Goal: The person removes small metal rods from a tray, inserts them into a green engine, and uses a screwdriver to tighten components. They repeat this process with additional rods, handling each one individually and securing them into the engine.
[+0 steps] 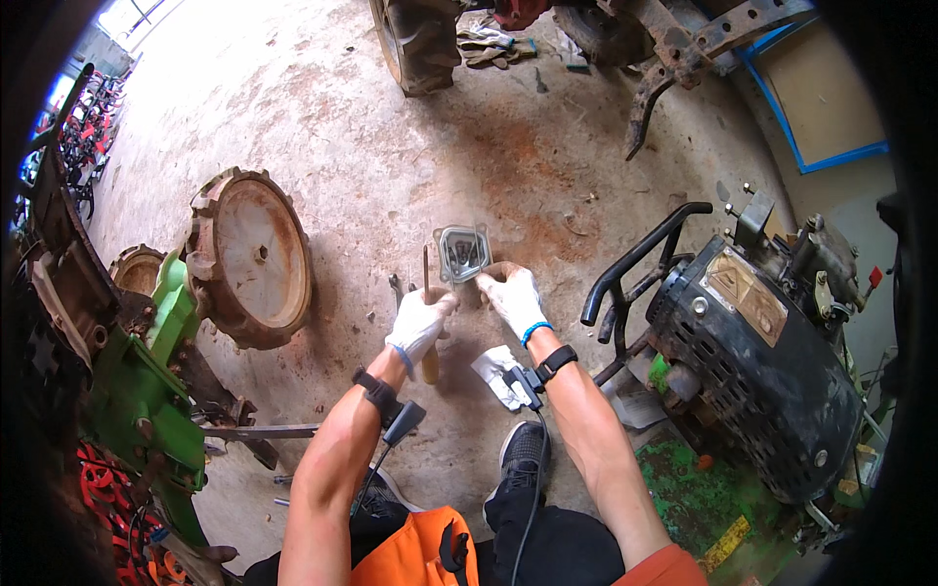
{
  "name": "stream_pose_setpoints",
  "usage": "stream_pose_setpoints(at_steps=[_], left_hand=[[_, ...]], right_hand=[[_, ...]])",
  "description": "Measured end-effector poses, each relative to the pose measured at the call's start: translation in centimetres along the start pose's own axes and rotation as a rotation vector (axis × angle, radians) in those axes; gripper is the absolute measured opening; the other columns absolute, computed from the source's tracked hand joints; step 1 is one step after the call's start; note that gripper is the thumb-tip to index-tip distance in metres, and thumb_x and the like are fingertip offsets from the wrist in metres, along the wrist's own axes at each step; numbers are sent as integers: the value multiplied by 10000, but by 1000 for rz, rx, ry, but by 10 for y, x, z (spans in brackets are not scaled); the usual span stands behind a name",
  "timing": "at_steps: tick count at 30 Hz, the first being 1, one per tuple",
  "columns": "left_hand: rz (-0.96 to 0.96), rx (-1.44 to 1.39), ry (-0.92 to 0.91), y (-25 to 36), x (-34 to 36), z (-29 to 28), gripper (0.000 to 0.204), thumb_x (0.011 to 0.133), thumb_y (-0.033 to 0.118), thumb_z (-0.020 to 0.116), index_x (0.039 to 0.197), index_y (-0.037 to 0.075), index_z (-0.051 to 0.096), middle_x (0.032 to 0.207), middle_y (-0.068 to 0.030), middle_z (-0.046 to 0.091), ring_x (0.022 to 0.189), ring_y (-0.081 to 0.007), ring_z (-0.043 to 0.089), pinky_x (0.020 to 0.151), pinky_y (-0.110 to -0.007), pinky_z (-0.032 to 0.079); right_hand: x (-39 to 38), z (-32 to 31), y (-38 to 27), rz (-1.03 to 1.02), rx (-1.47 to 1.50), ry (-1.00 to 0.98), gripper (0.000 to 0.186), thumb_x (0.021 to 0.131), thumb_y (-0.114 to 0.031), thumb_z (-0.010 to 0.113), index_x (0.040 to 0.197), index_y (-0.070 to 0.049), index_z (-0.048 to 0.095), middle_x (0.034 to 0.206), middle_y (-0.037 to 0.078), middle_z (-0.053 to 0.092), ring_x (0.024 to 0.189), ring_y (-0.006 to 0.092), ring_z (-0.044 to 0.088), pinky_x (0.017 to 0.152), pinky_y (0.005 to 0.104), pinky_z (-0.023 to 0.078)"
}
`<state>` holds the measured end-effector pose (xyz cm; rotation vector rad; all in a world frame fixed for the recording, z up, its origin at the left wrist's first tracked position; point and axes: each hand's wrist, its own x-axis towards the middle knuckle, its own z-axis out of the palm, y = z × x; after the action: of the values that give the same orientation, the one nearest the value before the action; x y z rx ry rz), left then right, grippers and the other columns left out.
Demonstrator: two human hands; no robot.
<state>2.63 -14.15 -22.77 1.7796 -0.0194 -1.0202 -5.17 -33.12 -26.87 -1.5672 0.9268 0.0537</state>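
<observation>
My left hand point(420, 320), in a white glove, is closed around a screwdriver-like tool point(431, 367). Its thin brown shaft points away from me, and a yellowish handle shows below the hand. Just ahead, my right hand point(512, 297), also gloved in white, grips the near right corner of a squarish metal housing cover point(463, 254). That cover has rounded corners, small ears and a dark hollow inside. The fingertips of both hands are partly hidden. A small wrench-like tool point(396, 284) lies on the floor left of my left hand.
A crumpled white cloth point(500, 377) lies below my right wrist. To the left stand a lugged wheel point(259, 256) and green machinery point(147, 400). A black-covered engine point(757, 352) with a tubular guard point(640, 264) is on the right. Gloves point(493, 47) lie near a tractor tyre point(418, 44).
</observation>
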Motion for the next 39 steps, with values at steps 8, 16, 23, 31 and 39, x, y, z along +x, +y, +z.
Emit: stream_pose_setpoints(at_steps=[8, 16, 23, 31, 39], left_hand=[[-1, 25, -46, -6, -1, -2, 404, 1066, 275, 731, 1273, -71, 757, 1064, -103, 776, 830, -159, 704, 675, -315, 603], [15, 46, -46, -8, -3, -5, 430, 1064, 280, 732, 1288, -86, 758, 1063, -111, 800, 838, -158, 716, 687, -316, 591], [32, 26, -32, -10, -6, -5, 322, 1062, 261, 737, 1176, -36, 785, 943, -35, 740, 676, -113, 627, 623, -294, 531], [6, 11, -40, -2, -15, -3, 347, 1060, 281, 741, 1192, -38, 781, 961, -38, 746, 739, -113, 640, 673, -297, 548], [28, 6, -46, -6, -13, -2, 325, 1059, 265, 742, 1166, -39, 781, 976, -53, 758, 720, -114, 645, 655, -297, 562]], right_hand=[[-7, 3, 7, -210, -250, 158, 228, 952, -223, 838, 1077, -32, 819, 895, 95, 815, 787, 189, 744, 741, 373, 592], [-24, 3, -18, -108, -510, 115, 365, 947, -412, 854, 1060, -65, 842, 992, 151, 833, 928, 285, 790, 874, 415, 614], [-25, 2, -15, -82, -540, -59, 556, 987, -555, 754, 1183, -42, 838, 1180, 222, 823, 1146, 409, 776, 1017, 482, 597], [-14, 7, 18, -74, -125, 47, 348, 1033, -312, 779, 1166, 5, 833, 1029, 101, 836, 946, 176, 732, 875, 359, 585], [-6, 4, 30, -75, -126, 76, 344, 1041, -305, 780, 1128, 25, 823, 997, 80, 823, 912, 149, 701, 842, 347, 570]])
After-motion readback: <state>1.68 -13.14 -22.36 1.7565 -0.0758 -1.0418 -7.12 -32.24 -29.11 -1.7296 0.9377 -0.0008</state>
